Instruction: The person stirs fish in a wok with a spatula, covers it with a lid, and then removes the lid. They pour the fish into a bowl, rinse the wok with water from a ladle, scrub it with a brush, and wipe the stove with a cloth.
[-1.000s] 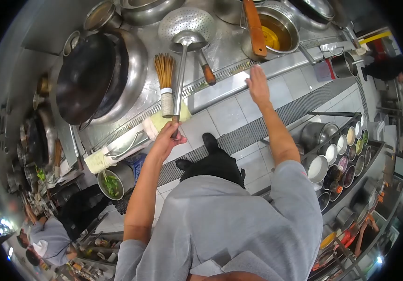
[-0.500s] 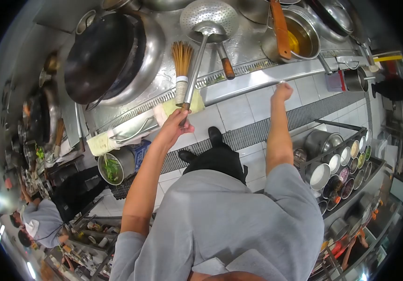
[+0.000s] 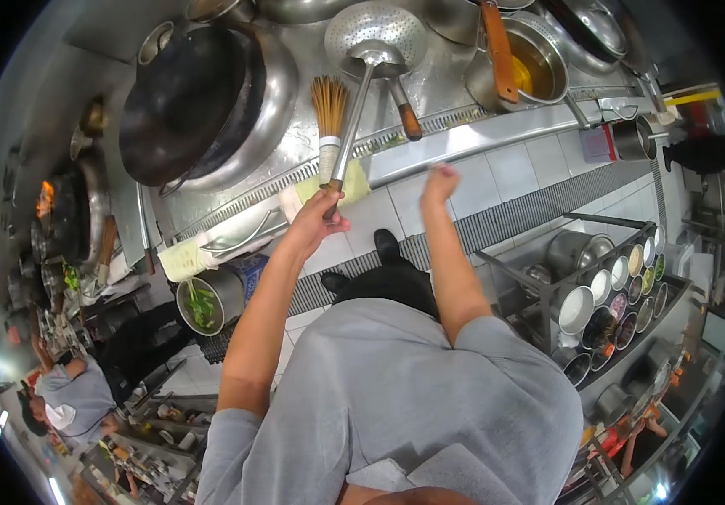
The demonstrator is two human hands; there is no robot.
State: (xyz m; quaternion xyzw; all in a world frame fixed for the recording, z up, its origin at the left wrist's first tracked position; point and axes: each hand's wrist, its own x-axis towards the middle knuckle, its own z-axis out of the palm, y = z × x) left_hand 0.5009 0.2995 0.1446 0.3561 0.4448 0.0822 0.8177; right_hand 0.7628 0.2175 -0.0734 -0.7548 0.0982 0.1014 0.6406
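Note:
My left hand (image 3: pixel 315 219) is closed round the handle end of a long metal ladle (image 3: pixel 352 135). The ladle's bowl rests over a perforated skimmer (image 3: pixel 377 21) on the steel stove top. Alongside the ladle handle lies a bamboo wok brush (image 3: pixel 328 109), bristles pointing away from me. The skimmer's short wooden handle (image 3: pixel 410 123) sticks out to the right of the ladle. My right hand (image 3: pixel 440 181) is in the air just in front of the stove's front rail, fingers curled in and a little blurred. I see nothing in it.
A large black wok (image 3: pixel 181 105) sits tilted on the left burner. At the back right stands a pot of yellow oil (image 3: pixel 539 63), crossed by a wooden handle (image 3: pixel 499 55). A bucket of greens (image 3: pixel 201 305) is low left. Seasoning containers (image 3: pixel 577 310) fill a rack at right. Another person (image 3: pixel 76 396) works at left.
My right hand has swung left, closer to the ladle. My left hand stays on the ladle handle with hardly any movement. A flame has appeared at the far-left wok.

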